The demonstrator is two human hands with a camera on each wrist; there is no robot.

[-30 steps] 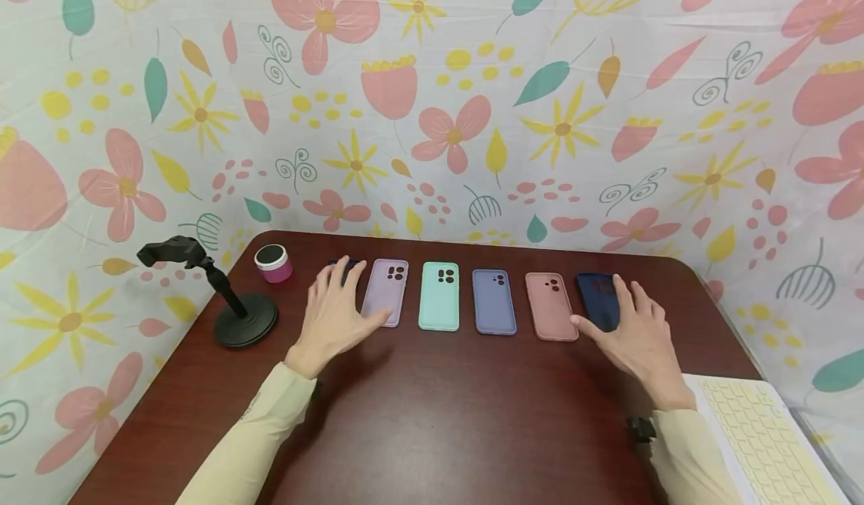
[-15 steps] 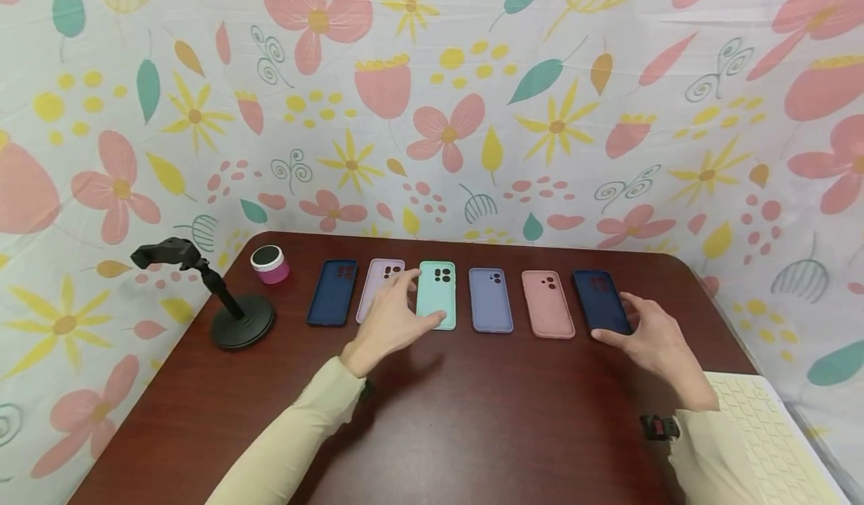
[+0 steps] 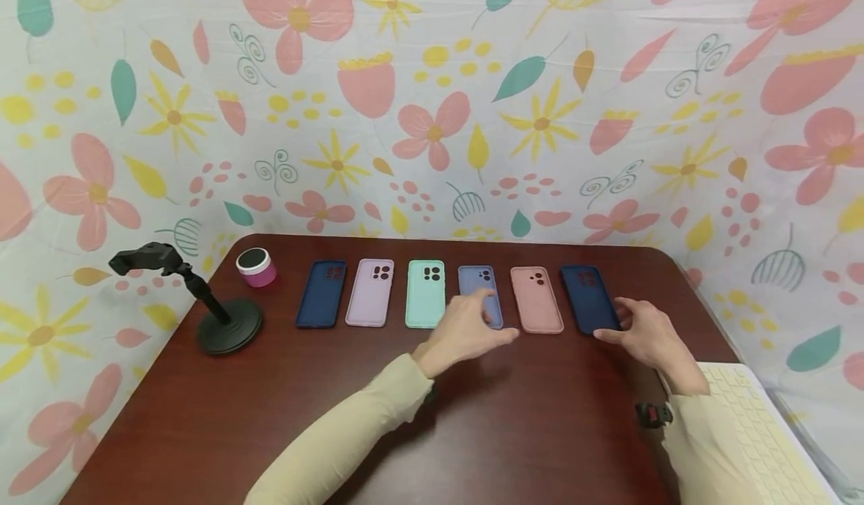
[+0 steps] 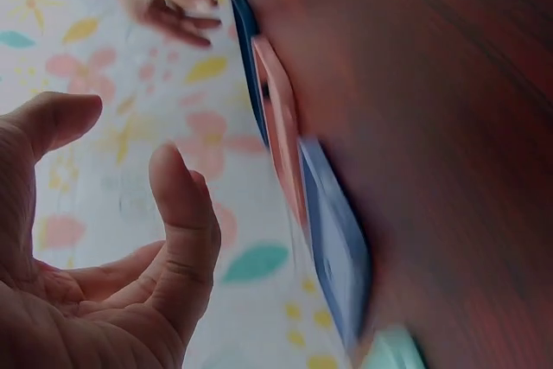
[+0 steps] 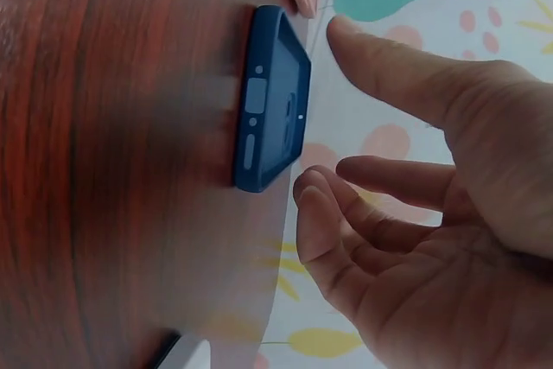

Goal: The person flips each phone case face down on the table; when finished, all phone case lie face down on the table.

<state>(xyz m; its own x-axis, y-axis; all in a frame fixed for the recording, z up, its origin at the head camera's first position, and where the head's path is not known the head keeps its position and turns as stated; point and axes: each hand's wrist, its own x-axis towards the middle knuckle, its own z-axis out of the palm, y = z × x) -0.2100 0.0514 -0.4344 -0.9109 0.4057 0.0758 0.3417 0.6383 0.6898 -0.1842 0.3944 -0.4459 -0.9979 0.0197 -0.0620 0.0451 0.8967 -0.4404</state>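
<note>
Your left hand has slid right, from the green case to the blue case, fingers loose, holding nothing. Your right hand rests open by the navy case. Careful: a bump could knock the pink case crooked.

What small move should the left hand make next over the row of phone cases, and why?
Probably lower the left hand onto the periwinkle phone case: its open fingers hover over that case's near end, holding nothing, while the right hand sits by the navy phone case.
</note>
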